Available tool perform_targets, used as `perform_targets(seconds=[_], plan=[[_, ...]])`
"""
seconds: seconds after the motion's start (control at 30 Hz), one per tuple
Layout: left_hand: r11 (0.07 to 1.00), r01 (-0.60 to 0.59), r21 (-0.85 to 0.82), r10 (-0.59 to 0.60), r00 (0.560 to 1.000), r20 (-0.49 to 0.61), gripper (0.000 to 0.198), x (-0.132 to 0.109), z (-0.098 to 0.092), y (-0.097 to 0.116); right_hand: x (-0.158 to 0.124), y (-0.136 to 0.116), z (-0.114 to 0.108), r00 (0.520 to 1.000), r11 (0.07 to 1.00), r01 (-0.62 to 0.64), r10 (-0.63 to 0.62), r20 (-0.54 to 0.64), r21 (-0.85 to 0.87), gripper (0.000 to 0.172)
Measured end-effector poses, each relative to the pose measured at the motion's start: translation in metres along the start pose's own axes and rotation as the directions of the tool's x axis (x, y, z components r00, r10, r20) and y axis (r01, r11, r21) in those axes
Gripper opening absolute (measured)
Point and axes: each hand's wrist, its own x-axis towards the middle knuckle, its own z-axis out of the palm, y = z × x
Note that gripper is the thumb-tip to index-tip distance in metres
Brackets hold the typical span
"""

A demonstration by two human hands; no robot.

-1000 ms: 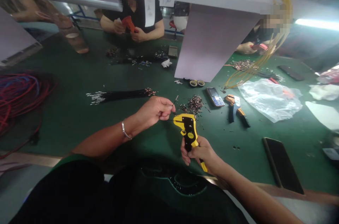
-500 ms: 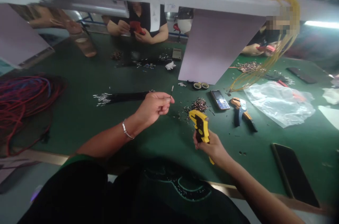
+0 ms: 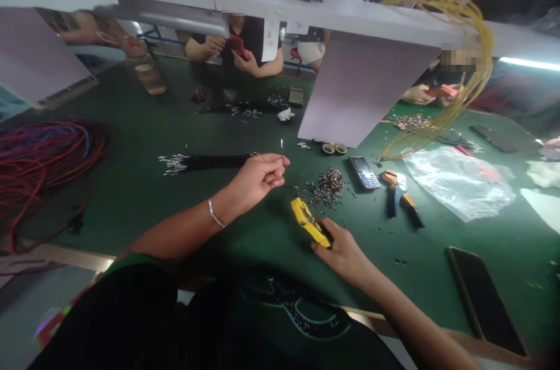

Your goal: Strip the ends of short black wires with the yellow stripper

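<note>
My left hand (image 3: 256, 177) pinches a thin black wire (image 3: 282, 148) whose metal tip points up, just in front of a bundle of black wires (image 3: 210, 161) lying on the green table (image 3: 131, 183). My right hand (image 3: 343, 250) grips a yellow crimping tool (image 3: 308, 223), tilted low with its head toward the left, close to the table. A pile of small metal terminals (image 3: 326, 183) lies just beyond the tool.
A small phone (image 3: 364, 172), orange pliers (image 3: 399, 192), a plastic bag (image 3: 459, 180) and a dark phone (image 3: 483, 300) lie to the right. Red and blue cable coils (image 3: 39, 160) fill the left. Other people work across the table behind a grey post (image 3: 363, 90).
My right hand has lowered the yellow tool from upright to nearly flat near the table. My left hand has lifted the wire away from the tool's jaw.
</note>
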Motion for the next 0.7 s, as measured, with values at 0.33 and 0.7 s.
perform_targets(seconds=[0.33,0.7], plan=[[0.997,-0.018,-0.075,0.017,1.0,-0.022,0.006,0.0,0.006,-0.015,0.018,-0.028,-0.004,0.997,0.511,0.066,0.006,-0.08,0.857,0.032],[0.999,0.02,-0.029,-0.018,0.997,0.07,0.007,-0.004,0.009,-0.026,0.042,-0.046,-0.005,0.989,0.391,0.139,-0.016,-0.144,0.91,0.032]])
